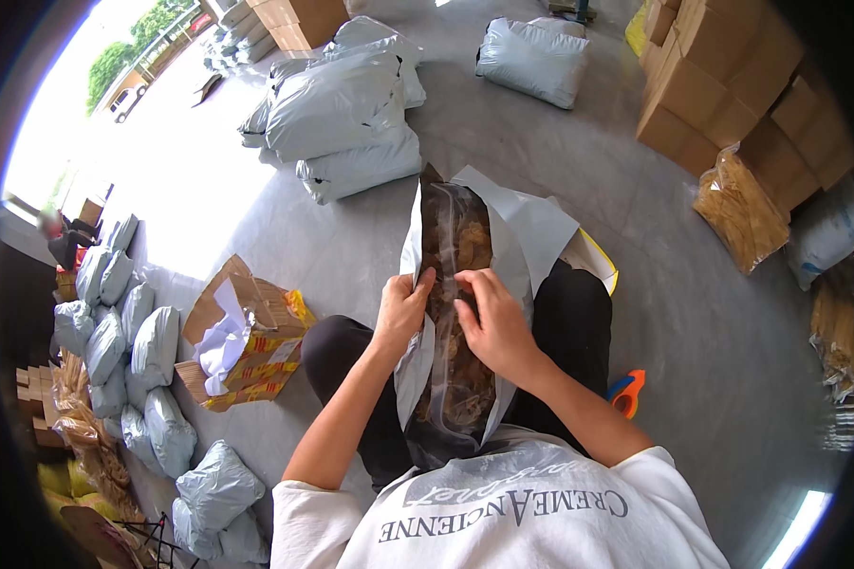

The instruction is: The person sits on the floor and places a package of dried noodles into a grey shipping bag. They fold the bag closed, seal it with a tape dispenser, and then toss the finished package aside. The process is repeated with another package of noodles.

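Between my knees stands an opened grey-white plastic mailing bag (pixel 516 249) with a dark inner side. Inside it lies a clear plastic bag (pixel 462 242) filled with brown, crumpled material that I cannot name for certain. My left hand (pixel 406 302) grips the left edge of the mailing bag, thumb on the inner side. My right hand (pixel 494 323) is over the clear bag, its thumb and forefinger bent and apart near the bag's seam; whether it pinches any film cannot be told.
Left of my knee stands an open cardboard box (pixel 263 355) with white paper. An orange-handled tool (pixel 633 395) lies on the floor at right. Filled grey-white bags (pixel 334 107) are piled ahead, more (pixel 156 348) lie left. Stacked cartons (pixel 712 92) and a clear bag of brown material (pixel 740 210) are at right.
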Demonstrator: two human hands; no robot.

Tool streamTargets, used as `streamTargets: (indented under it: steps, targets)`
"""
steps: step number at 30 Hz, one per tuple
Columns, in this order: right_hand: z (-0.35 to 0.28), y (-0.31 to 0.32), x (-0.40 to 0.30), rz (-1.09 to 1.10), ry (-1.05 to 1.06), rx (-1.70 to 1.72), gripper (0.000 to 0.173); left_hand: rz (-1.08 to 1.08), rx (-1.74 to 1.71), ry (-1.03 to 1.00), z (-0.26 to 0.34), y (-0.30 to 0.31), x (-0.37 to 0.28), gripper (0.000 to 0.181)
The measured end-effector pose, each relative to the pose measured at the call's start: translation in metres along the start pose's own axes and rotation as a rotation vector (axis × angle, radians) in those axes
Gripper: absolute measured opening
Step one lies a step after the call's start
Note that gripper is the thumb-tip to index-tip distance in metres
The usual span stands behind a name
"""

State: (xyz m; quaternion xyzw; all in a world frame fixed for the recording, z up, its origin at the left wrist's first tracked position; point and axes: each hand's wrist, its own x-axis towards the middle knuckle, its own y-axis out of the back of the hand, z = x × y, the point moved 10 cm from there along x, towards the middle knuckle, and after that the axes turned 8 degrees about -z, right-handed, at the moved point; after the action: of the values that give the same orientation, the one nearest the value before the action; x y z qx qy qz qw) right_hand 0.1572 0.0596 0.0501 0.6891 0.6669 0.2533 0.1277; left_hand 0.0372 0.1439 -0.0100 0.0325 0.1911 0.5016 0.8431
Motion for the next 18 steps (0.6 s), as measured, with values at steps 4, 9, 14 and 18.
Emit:
streamTargets:
  steps: [4,9,14,18]
  targets:
    - [0.027,-0.034,0.0,0.069,0.041,-0.31,0.034,-0.006,0.185,-0.043,0.008,0.014,0.004,0.049]
    - [0.033,-0.04,0.002,0.038,0.03,-0.292,0.032,0.009,0.301,-0.084,-0.001,0.008,0.011,0.047]
    - [0.036,-0.04,0.001,0.041,0.024,-0.301,0.027,0.091,0.451,-0.1,0.011,-0.003,0.005,0.047]
    - [0.033,-0.039,0.005,0.029,0.025,-0.327,0.024,0.082,0.329,-0.078,-0.007,0.001,0.011,0.049]
